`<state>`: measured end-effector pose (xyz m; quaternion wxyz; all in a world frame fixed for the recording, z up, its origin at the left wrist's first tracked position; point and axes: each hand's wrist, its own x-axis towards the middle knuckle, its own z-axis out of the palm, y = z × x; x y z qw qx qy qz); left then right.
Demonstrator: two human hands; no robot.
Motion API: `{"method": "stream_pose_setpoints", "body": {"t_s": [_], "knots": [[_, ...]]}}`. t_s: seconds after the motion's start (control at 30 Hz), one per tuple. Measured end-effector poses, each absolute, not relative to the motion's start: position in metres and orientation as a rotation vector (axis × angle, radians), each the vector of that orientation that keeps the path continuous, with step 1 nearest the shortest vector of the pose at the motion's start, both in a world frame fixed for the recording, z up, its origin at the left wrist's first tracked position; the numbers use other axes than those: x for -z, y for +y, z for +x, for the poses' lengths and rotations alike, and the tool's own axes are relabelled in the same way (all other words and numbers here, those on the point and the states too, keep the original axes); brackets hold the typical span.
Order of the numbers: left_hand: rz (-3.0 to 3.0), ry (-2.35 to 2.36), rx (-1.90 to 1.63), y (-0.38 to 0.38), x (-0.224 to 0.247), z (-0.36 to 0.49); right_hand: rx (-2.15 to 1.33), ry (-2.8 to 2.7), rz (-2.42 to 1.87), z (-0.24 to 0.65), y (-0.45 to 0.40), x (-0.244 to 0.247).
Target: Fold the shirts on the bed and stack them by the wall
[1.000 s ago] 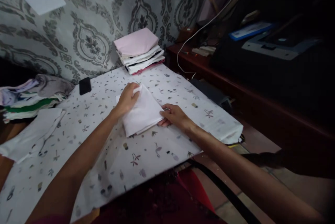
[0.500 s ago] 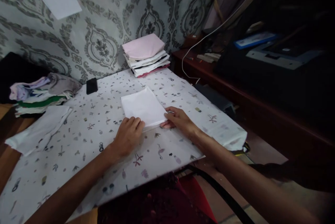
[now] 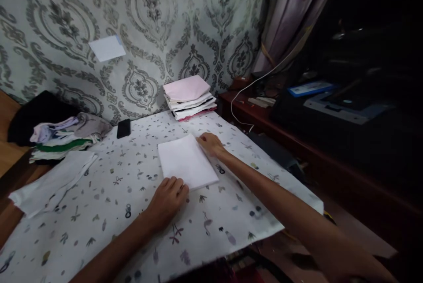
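A white cloth (image 3: 187,162), folded into a flat square, lies on the patterned table cover (image 3: 109,199). At its near left corner is my left hand (image 3: 171,197), fingers curled closed over the near edge. My right hand (image 3: 210,143) reaches to the far right corner, thumb and fingers closed on the edge there. The undersides of the fingers on both hands are hidden. Beyond the cloth, by the wall, stands a neat stack of folded clothes (image 3: 188,91) with a pink one on top.
A black phone (image 3: 124,128) lies near the wall. On the left sit a loose pile of clothes (image 3: 66,139) and a separate white garment (image 3: 54,184). A dark red ledge (image 3: 243,106) with a white cable (image 3: 233,102) borders the right side.
My right hand has moved from the cloth's near right corner to its far right corner. My left hand stays at the near left edge. The camera view has tilted up.
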<state>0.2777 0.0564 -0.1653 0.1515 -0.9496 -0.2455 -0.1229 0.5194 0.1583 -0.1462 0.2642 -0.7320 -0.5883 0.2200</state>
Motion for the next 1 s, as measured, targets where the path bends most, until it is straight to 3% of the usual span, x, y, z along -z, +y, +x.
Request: {"method": "stream_pose_setpoints", "body": {"t_s": [0.2, 0.63, 0.8, 0.9, 1.0], "knots": [[-2.717, -0.675, 0.387, 0.056, 0.17, 0.277, -0.589, -1.577, -1.977, 0.498, 0.213, 0.153], [-2.893, -0.742, 0.165, 0.048, 0.152, 0.28, -0.478, -1.684, -1.925, 0.497, 0.211, 0.166], [-3.168, -1.129, 0.542, 0.078, 0.136, 0.265, -0.296, -1.902, -1.759, 0.481, 0.177, 0.155], [-2.945, -1.466, 0.923, 0.132, 0.136, 0.254, -0.278, -2.143, -1.649, 0.464, 0.146, 0.157], [-2.773, -1.724, 0.905, 0.192, 0.143, 0.249, -0.314, -2.267, -1.725, 0.452, 0.125, 0.165]]}}
